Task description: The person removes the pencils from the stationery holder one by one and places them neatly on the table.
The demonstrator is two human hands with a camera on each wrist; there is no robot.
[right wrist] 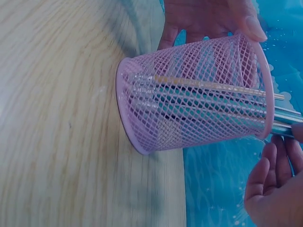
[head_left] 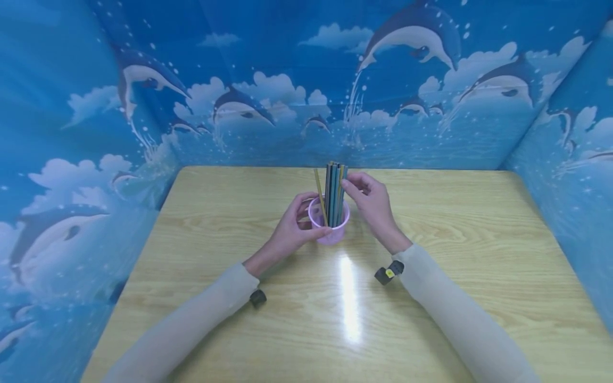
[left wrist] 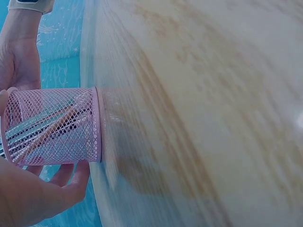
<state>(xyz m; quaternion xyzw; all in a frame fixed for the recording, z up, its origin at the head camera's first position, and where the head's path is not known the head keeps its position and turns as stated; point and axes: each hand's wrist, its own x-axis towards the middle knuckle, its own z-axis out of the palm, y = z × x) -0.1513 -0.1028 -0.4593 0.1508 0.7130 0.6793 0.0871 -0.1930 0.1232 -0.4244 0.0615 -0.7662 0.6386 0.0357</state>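
Near the far edge of the table, grips the cup round its side with the left hand. Up top, pinches the sticks with the right hand, nearer to their free ends; cannot tell how many. Look between the hands: near upright in the cup, with long axes up and one yellow stick leaning off leftward.

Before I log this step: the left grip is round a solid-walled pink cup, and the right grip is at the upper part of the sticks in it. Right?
Not solid-walled: the right wrist view shows the pink cup has an open mesh wall, with the sticks visible through it. The rest holds: the left grip is round the cup, the right grip at the sticks' upper part.
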